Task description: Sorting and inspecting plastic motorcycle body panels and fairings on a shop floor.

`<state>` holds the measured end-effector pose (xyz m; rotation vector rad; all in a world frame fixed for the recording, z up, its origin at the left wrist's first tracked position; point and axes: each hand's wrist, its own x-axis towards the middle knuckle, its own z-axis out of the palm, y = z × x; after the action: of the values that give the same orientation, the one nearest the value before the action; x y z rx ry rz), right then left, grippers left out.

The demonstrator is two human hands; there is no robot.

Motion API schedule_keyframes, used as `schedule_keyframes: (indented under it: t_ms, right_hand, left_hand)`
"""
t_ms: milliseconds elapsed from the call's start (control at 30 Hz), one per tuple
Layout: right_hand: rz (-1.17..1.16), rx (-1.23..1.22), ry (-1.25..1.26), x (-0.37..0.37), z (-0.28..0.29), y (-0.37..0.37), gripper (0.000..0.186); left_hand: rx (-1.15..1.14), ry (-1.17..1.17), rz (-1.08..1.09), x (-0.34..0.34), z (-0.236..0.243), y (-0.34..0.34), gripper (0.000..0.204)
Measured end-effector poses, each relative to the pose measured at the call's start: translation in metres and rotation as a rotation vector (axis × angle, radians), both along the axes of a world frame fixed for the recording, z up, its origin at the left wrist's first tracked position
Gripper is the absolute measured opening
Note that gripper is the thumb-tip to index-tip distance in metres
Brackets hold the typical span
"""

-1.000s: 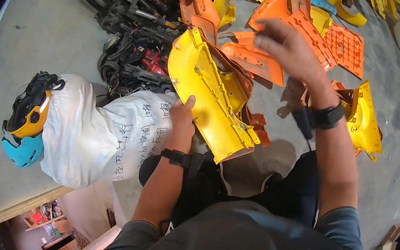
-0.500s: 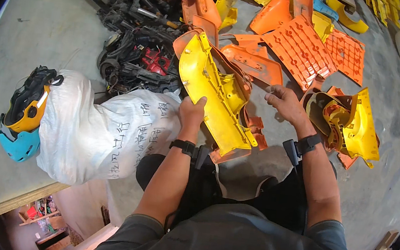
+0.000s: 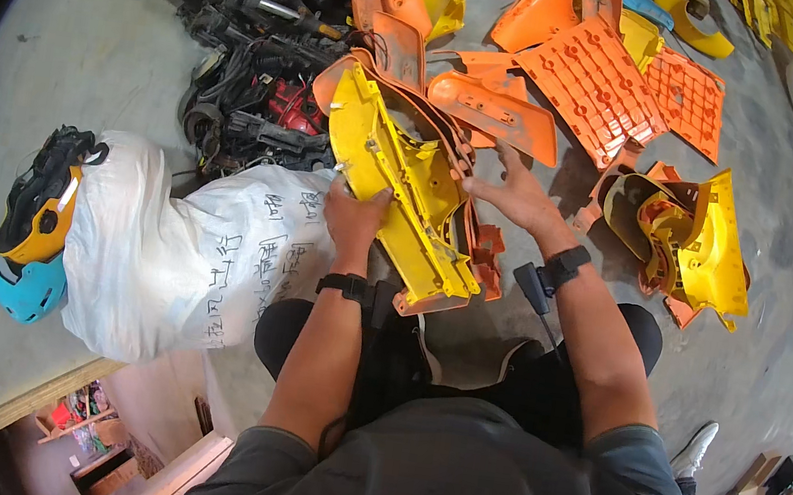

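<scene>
**Yellow panel held over the lap**

While the left hand [image 3: 352, 217] grips the yellow panel [image 3: 403, 183] at its left edge, fingers closed on it, the right hand [image 3: 516, 195] rests open-fingered on the orange panel [image 3: 473, 220] behind. The yellow panel's long axis slants from the white sack [image 3: 180, 254] side up toward the black parts [image 3: 248, 3].

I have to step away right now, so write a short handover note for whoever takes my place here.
Left hand: grips the near edge of the long yellow plastic panel.
Right hand: fingers on the orange panel stacked behind it.
Both panels stand tilted between the knees.
Around: orange grid plates ahead, yellow shell pile to the right, white sack to the left.
Done: panels lifted together.
Left: they are not yet apart.
</scene>
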<state>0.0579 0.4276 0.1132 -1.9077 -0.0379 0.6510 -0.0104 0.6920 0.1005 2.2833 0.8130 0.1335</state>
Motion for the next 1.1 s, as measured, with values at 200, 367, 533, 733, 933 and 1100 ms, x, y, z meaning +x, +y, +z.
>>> schedule_keyframes:
  t_ms: [200,367,533,733,933,1100]
  right_hand:
    - [0.184,-0.192,-0.329,0.012,0.019,0.059,0.106]
    - [0.421,-0.608,-0.638,-0.001,0.018,0.100,0.076]
    - [0.567,-0.749,-0.567,0.002,0.019,0.112,0.048]
    - [0.695,-0.758,-0.474,0.029,0.013,0.105,0.039]
    - [0.688,-0.761,-0.520,0.024,0.004,0.109,0.035]
    - [0.652,-0.689,-0.508,0.029,0.008,0.099,0.044]
  left_hand:
    - [-0.285,0.024,-0.072,0.017,0.027,-0.003,0.060]
    - [-0.164,0.215,-0.162,0.030,0.031,0.001,0.065]
    - [-0.248,0.171,-0.151,0.032,0.023,0.008,0.070]
    - [-0.181,0.136,-0.283,0.045,-0.002,0.006,0.076]
    - [-0.090,0.148,-0.195,0.041,0.004,0.004,0.071]
    - [-0.041,0.264,-0.269,0.049,-0.007,0.011,0.070]
